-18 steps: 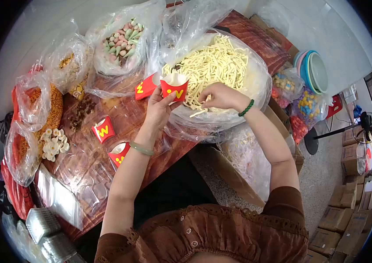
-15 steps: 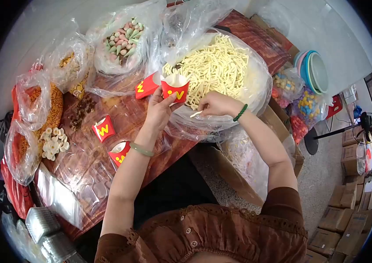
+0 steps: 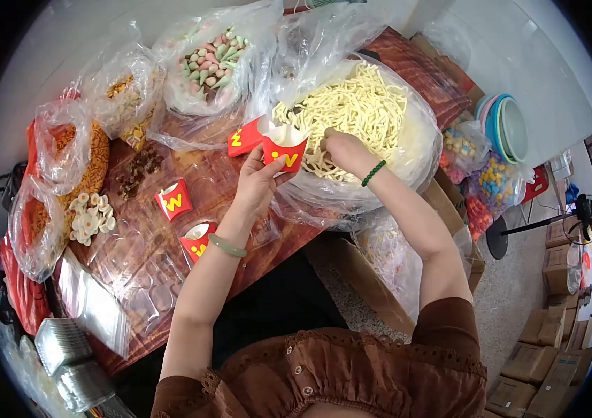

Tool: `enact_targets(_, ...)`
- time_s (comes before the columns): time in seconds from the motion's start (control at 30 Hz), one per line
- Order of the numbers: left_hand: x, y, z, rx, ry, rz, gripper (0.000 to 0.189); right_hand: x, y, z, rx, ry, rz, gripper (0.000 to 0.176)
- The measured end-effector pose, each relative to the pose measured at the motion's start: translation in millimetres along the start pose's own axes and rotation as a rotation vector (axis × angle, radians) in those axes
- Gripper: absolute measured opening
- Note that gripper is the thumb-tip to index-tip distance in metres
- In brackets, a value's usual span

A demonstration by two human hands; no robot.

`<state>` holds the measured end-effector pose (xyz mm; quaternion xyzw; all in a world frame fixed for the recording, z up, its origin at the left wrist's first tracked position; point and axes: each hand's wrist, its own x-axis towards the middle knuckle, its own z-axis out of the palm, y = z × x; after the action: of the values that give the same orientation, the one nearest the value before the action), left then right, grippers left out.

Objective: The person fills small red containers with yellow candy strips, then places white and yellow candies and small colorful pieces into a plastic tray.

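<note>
My left hand (image 3: pixel 257 182) grips a small red fries box (image 3: pixel 286 150) with a yellow logo, its pale inside facing up. A second red box (image 3: pixel 243 137) lies right behind it, on the left. My right hand (image 3: pixel 349 152), with a green bead bracelet at the wrist, is curled at the near edge of a heap of pale yellow fry-shaped sticks (image 3: pixel 362 104). Its fingertips are close together among the sticks, and what they hold is hidden. A large clear plastic bag (image 3: pixel 418 139) lies open around the heap. Two more red boxes (image 3: pixel 174 200) (image 3: pixel 196 244) stand on the table to the left.
On the wood-patterned table (image 3: pixel 257 258) are a bag of pink and green cone-shaped pieces (image 3: pixel 212 63), brown pieces (image 3: pixel 139 171), white flower-like pieces (image 3: pixel 91 219) and clear trays (image 3: pixel 146 292). Cardboard boxes (image 3: pixel 365 279) and stacked basins (image 3: pixel 508 129) stand to the right.
My right hand has moved up and left onto the heap; the pale stick earlier seen at its fingers no longer shows. My left hand still holds the red box. The whole view has shifted slightly.
</note>
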<state>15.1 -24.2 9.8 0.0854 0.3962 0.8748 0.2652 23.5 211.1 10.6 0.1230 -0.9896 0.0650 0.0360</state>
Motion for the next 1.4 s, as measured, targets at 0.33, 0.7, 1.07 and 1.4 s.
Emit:
enact_targets(0.33,-7.2,-21.5,4.6,0.13,0.003,-0.04,0.045,2.0,-47.5,-86.3,0.232,0.301,0.056,0.015)
enact_targets(0.7,-20.7,-21.9,10.5,0.05,0.004,0.052,0.044,5.7,-97.2,-95.4,0.112,-0.111,-0.162,0.017)
enact_targets(1.07,-47.7,1.2,8.6,-0.185,-0.003,0.13,0.041,-5.2,-101.7,-104.9,0.462,0.26,-0.046,0.021)
enact_targets(1.4,-76.7,-1.9,-8.3,-0.035,0.051,0.264,0.043,-13.5,-141.4,-90.2,0.357,0.201,-0.169,0.014)
